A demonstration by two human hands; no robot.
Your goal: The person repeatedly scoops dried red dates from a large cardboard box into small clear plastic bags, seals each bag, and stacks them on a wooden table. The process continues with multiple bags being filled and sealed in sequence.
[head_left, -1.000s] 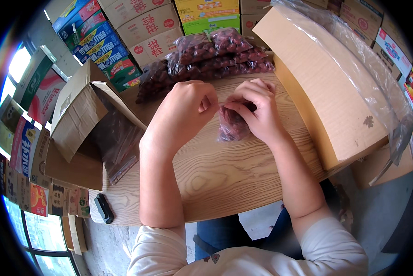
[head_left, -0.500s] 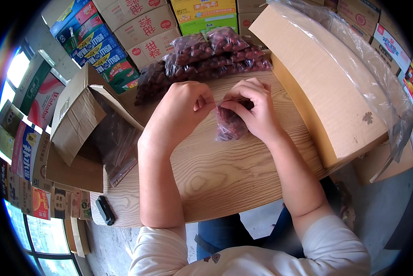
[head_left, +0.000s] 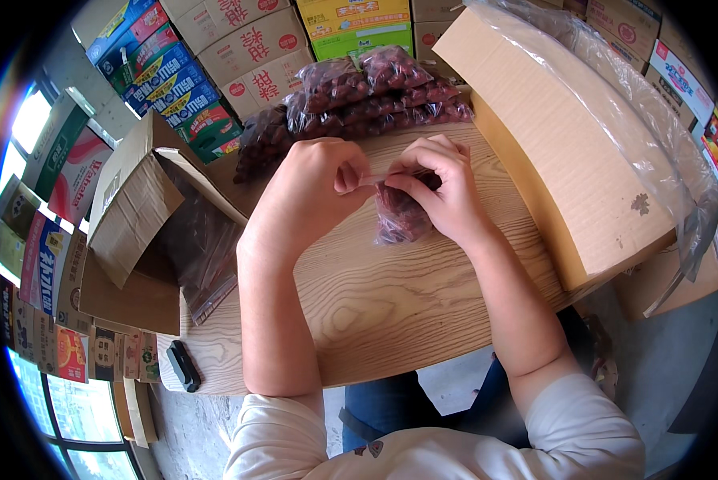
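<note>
A clear plastic bag of dark red dates (head_left: pixel 400 218) rests on the wooden table (head_left: pixel 391 304), its top edge pinched between my two hands. My left hand (head_left: pixel 327 178) is closed, thumb and fingertips gripping the bag's left upper corner. Further along the same edge, my right hand (head_left: pixel 439 178) pinches it from the right and covers part of the bag. Beyond my hands lie several filled bags of dates (head_left: pixel 347 104), piled along the table's far side.
To the left, an open cardboard box (head_left: pixel 127 216) holds clear plastic bags (head_left: pixel 203 248). A small black object (head_left: pixel 183 365) lies on the table's near left edge. On the right stands a large carton (head_left: pixel 559 144) with a plastic liner (head_left: pixel 615 104). Stacked boxes (head_left: pixel 251 44) line the back.
My left hand has shifted slightly, and a strip of the bag's edge now shows stretched between both hands. My right hand and the bag stay nearly in place.
</note>
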